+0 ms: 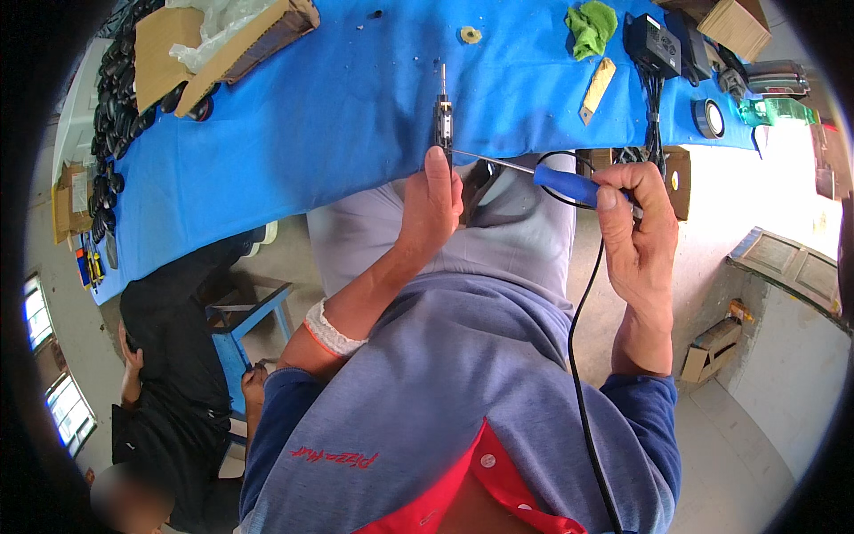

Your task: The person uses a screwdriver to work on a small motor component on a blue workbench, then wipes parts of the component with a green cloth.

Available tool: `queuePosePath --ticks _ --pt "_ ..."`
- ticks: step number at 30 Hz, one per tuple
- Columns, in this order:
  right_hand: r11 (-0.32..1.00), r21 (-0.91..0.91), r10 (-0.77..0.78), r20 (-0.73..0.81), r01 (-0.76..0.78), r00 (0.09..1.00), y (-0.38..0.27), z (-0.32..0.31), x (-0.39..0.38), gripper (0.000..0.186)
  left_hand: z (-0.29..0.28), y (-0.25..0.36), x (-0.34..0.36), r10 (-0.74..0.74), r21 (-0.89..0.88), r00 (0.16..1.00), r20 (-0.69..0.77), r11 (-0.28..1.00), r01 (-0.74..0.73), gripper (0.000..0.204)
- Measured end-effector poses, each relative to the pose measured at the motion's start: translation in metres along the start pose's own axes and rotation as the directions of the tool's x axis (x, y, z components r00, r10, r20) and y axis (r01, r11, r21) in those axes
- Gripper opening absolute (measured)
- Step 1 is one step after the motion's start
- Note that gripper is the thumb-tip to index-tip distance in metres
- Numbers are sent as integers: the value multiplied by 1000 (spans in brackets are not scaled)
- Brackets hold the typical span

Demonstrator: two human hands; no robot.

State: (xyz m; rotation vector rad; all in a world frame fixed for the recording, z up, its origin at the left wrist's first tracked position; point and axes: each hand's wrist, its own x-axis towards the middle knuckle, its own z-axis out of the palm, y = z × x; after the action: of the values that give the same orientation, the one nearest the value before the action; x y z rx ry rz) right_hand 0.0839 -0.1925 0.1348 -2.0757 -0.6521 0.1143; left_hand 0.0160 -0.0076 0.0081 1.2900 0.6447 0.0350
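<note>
My left hand (431,198) is closed around a slim black device with a pale inner part (444,125), held upright at the table's near edge. A thin metal tip points from its far end over the blue cloth. My right hand (642,231) grips a screwdriver (569,184) by its blue handle. The shaft reaches left, and its end meets or passes close to the device just above my left thumb; whether they touch I cannot tell. A black cable (580,356) loops by the screwdriver and runs down over my shirt.
A blue cloth (294,116) covers the table. At left are an open cardboard box (267,40) and many black rounded objects (108,125). A green rag (592,28), black adapter (654,44) and tape roll (709,117) lie right. Another person (173,356) is at the left.
</note>
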Motion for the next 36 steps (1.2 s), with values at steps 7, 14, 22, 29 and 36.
queuePosePath --ticks 7,14,22,29,36 --pt "993 97 64 -17 -62 998 -3 -1 -2 24 -2 -5 1 26 45 1000 -4 999 -26 64" --pt "976 -78 210 64 -204 976 -9 -6 -3 23 -2 -5 1 15 44 1000 5 999 -15 64" --pt "994 95 47 41 -51 998 2 -1 -3 12 -2 -4 0 23 41 1000 -20 999 -22 65" --pt "945 269 176 52 -183 983 0 4 -8 26 -6 -4 0 17 27 1000 15 999 -17 62" --pt "955 122 263 62 -268 963 -3 -3 -7 23 -4 -5 1 23 8 999 -25 1000 -23 58"
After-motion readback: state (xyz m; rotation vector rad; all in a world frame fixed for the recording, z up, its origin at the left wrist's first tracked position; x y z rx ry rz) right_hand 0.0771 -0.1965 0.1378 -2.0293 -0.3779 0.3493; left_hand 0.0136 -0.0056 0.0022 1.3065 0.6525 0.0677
